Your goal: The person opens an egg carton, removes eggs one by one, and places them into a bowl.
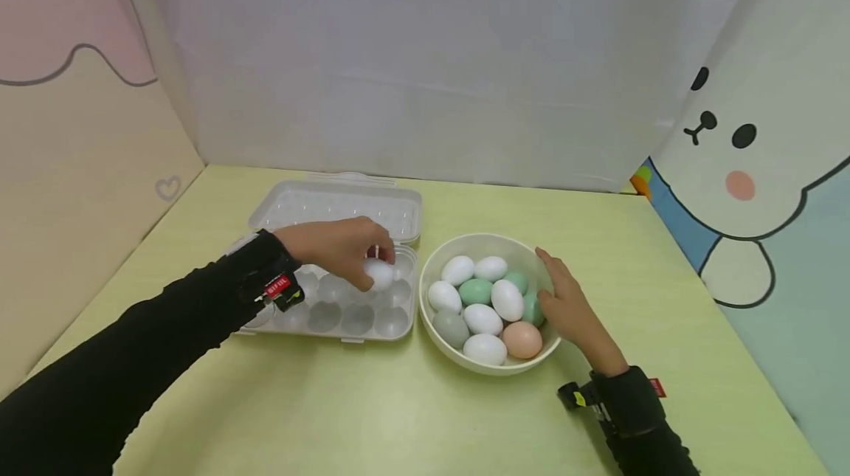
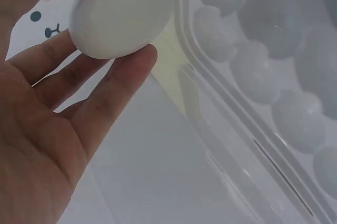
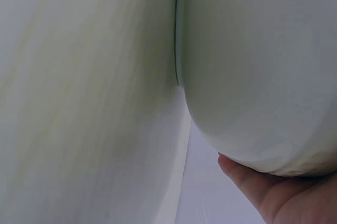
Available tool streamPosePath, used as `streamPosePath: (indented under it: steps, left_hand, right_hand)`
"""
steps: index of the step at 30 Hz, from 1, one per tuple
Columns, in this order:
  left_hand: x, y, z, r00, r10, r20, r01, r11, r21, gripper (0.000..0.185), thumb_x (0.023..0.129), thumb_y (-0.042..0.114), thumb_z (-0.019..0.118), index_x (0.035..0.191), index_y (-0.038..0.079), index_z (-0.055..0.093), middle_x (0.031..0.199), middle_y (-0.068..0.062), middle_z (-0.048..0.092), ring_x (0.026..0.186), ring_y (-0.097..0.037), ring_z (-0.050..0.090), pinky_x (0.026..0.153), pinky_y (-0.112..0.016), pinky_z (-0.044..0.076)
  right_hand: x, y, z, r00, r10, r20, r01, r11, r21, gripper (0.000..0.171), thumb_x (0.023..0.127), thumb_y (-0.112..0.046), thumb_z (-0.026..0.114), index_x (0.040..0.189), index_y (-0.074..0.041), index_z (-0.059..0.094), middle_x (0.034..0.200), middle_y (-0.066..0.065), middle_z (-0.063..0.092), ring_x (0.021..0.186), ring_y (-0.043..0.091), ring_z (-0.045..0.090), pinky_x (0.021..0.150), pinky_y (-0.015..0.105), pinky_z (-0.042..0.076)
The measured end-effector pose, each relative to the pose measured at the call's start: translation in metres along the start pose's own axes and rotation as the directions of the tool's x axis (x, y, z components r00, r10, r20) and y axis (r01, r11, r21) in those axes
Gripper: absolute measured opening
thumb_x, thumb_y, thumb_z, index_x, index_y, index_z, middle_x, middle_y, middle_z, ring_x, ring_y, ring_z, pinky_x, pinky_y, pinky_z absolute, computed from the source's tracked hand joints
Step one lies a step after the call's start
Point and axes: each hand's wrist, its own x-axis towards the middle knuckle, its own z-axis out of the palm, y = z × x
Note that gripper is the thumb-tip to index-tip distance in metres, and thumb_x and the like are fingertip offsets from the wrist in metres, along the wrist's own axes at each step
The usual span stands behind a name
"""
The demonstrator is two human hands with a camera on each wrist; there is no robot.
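A white egg (image 1: 379, 274) is pinched between the thumb and fingertips of my left hand (image 1: 345, 249), just over the right side of a clear plastic egg tray (image 1: 325, 318). The left wrist view shows the same egg (image 2: 124, 16) from below, beside the tray's rounded cups. My forearm hides part of the tray's left side. To its right, a cream bowl (image 1: 478, 246) holds white, green, grey-green and orange-pink eggs. My right hand (image 1: 572, 308) holds the bowl's right rim, thumb at the inner edge. In the right wrist view, fingers (image 3: 247, 179) touch the outer wall.
The tray's hinged lid (image 1: 332, 203) lies folded back behind it on the light yellow-green table (image 1: 372, 409). A white sheet (image 1: 425, 63) stands along the back edge. Printed panels with cartoon drawings flank the table on both sides.
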Motion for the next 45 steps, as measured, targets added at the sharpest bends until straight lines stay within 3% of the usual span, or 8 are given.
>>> streamPosePath:
  steps: [4, 9, 15, 21, 28, 37, 41, 45]
  left_hand:
    - [0.026, 0.01, 0.001, 0.993, 0.12, -0.014, -0.12, 0.993, 0.001, 0.03, 0.07, 0.003, 0.068, 0.1, 0.007, 0.07, 0.092, 0.003, 0.061, 0.085, -0.014, 0.055, 0.075, -0.026, 0.048]
    - [0.058, 0.02, 0.005, 0.972, 0.237, -0.014, -0.236, 0.972, 0.014, 0.035, 0.071, 0.003, 0.067, 0.106, 0.003, 0.069, 0.096, -0.002, 0.06, 0.089, -0.016, 0.056, 0.078, -0.024, 0.047]
    - [0.093, 0.025, 0.009, 0.963, 0.269, -0.031, -0.267, 0.962, 0.057, 0.037, 0.073, 0.002, 0.067, 0.11, 0.001, 0.067, 0.098, -0.005, 0.058, 0.092, -0.019, 0.054, 0.081, -0.024, 0.043]
    - [0.114, 0.026, 0.024, 0.965, 0.262, -0.006, -0.261, 0.962, 0.082, 0.035, 0.076, -0.001, 0.067, 0.11, 0.001, 0.067, 0.098, -0.007, 0.057, 0.095, -0.021, 0.054, 0.083, -0.024, 0.043]
    - [0.126, 0.024, 0.039, 0.977, 0.212, 0.006, -0.211, 0.971, 0.111, 0.033, 0.077, 0.0, 0.073, 0.11, 0.002, 0.065, 0.102, -0.008, 0.057, 0.099, -0.021, 0.054, 0.085, -0.024, 0.043]
    - [0.131, 0.028, 0.041, 0.985, 0.174, -0.017, -0.17, 0.976, 0.137, 0.041, 0.075, 0.001, 0.079, 0.107, 0.006, 0.053, 0.11, -0.009, 0.05, 0.104, -0.022, 0.053, 0.087, -0.027, 0.042]
    - [0.126, 0.029, 0.039, 0.987, 0.159, -0.012, -0.156, 0.977, 0.144, 0.044, 0.077, 0.003, 0.078, 0.113, 0.006, 0.052, 0.113, -0.009, 0.05, 0.107, -0.021, 0.053, 0.09, -0.027, 0.042]
    - [0.107, 0.026, 0.028, 0.989, 0.148, -0.026, -0.143, 0.978, 0.153, 0.041, 0.082, 0.003, 0.073, 0.118, 0.005, 0.054, 0.116, -0.009, 0.052, 0.109, -0.022, 0.052, 0.091, -0.029, 0.042]
  right_hand:
    - [-0.001, 0.0, 0.002, 1.0, -0.004, -0.003, 0.004, 1.0, 0.002, 0.064, 0.086, 0.006, 0.037, 0.147, 0.007, 0.019, 0.145, 0.03, 0.025, 0.134, 0.046, 0.023, 0.102, 0.063, 0.022]
    - [-0.001, -0.001, 0.004, 1.0, -0.01, -0.005, 0.01, 1.0, -0.003, 0.063, 0.087, 0.006, 0.036, 0.147, 0.007, 0.019, 0.146, 0.03, 0.025, 0.134, 0.047, 0.023, 0.102, 0.063, 0.023]
    - [0.005, -0.003, 0.008, 1.0, -0.027, -0.006, 0.027, 1.0, 0.007, 0.064, 0.085, 0.007, 0.037, 0.147, 0.007, 0.019, 0.144, 0.03, 0.027, 0.132, 0.047, 0.025, 0.101, 0.063, 0.024]
    - [0.006, -0.002, 0.018, 0.999, -0.045, 0.004, 0.045, 0.999, 0.01, 0.064, 0.085, 0.007, 0.039, 0.146, 0.009, 0.021, 0.143, 0.03, 0.029, 0.131, 0.047, 0.028, 0.101, 0.062, 0.025]
    - [0.005, -0.001, 0.023, 0.997, -0.077, -0.007, 0.077, 0.997, -0.01, 0.064, 0.084, 0.008, 0.042, 0.145, 0.01, 0.023, 0.141, 0.031, 0.032, 0.129, 0.046, 0.031, 0.101, 0.062, 0.026]
    - [0.012, 0.002, 0.013, 0.998, -0.068, -0.011, 0.068, 0.998, -0.015, 0.064, 0.084, 0.007, 0.04, 0.145, 0.01, 0.022, 0.141, 0.031, 0.031, 0.128, 0.047, 0.031, 0.1, 0.063, 0.027]
    - [0.012, 0.003, 0.015, 0.997, -0.071, -0.013, 0.071, 0.997, -0.016, 0.064, 0.084, 0.007, 0.04, 0.145, 0.01, 0.023, 0.14, 0.032, 0.032, 0.127, 0.046, 0.032, 0.1, 0.062, 0.027]
    - [0.014, 0.003, 0.017, 0.996, -0.085, -0.014, 0.084, 0.996, -0.019, 0.064, 0.083, 0.007, 0.04, 0.145, 0.011, 0.023, 0.14, 0.032, 0.032, 0.128, 0.047, 0.031, 0.1, 0.062, 0.026]
